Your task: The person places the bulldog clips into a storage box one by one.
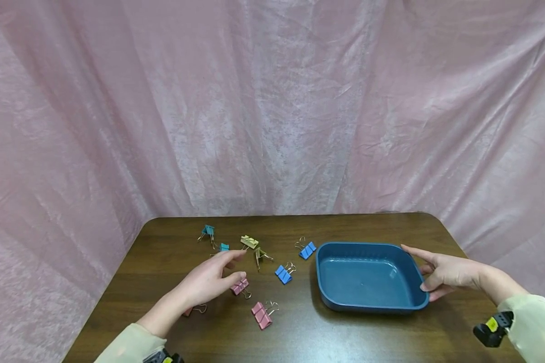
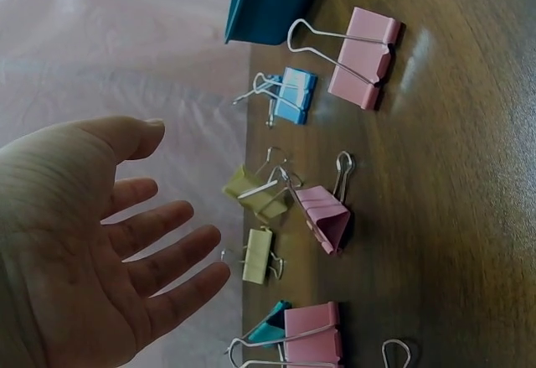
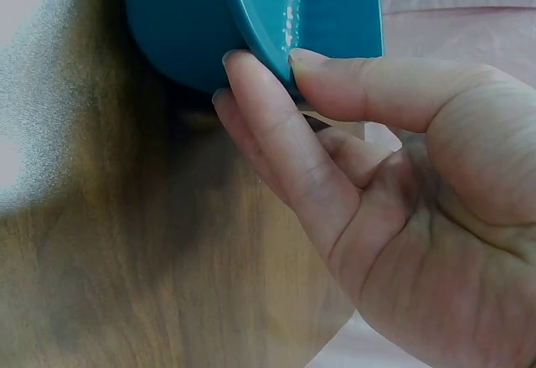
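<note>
My left hand point(image 1: 209, 277) hovers over the left half of the table, fingers spread and slightly bent, holding nothing. Beneath and around it lie binder clips: a pink binder clip point(image 1: 239, 286) by the thumb, another pink binder clip point(image 1: 262, 315) nearer me, and one partly hidden under the wrist. Beyond the fingertips are a yellow binder clip point(image 1: 250, 241) and an olive one point(image 2: 258, 194). At the right end of a blue rectangular tray point(image 1: 372, 305), my right hand point(image 1: 449, 272) grips the rim, its thumb and fingers touching the edge in the right wrist view.
A blue binder clip point(image 1: 283, 275) and a second blue binder clip point(image 1: 307, 250) lie left of the tray. Toward the back left is a teal binder clip point(image 1: 208, 230). The brown wooden table point(image 1: 327, 338) ends at a pink curtain point(image 1: 272, 126).
</note>
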A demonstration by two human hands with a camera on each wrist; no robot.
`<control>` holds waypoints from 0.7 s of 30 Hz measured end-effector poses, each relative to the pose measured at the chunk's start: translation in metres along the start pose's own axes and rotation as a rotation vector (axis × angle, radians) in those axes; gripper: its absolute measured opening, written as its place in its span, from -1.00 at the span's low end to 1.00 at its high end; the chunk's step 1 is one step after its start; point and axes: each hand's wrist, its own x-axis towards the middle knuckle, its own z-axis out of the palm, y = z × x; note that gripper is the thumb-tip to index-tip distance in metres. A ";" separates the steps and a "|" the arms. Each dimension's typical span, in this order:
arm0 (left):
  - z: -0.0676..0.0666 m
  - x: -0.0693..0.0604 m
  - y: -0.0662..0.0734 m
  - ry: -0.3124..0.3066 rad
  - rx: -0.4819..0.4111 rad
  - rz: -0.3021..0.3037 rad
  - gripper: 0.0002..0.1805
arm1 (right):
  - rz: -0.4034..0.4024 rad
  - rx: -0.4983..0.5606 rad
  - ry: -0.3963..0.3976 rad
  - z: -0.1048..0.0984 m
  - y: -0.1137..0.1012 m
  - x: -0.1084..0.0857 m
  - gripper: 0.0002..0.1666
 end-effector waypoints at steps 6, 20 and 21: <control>0.000 -0.001 -0.005 -0.004 -0.016 -0.006 -0.39 | -0.002 0.014 -0.003 0.001 -0.001 -0.001 0.31; -0.003 -0.006 -0.005 -0.006 -0.005 -0.029 -0.39 | 0.014 -0.027 -0.023 0.002 -0.005 -0.001 0.41; -0.003 -0.006 -0.005 -0.009 -0.003 -0.029 -0.38 | 0.020 -0.030 -0.021 0.002 -0.006 -0.001 0.42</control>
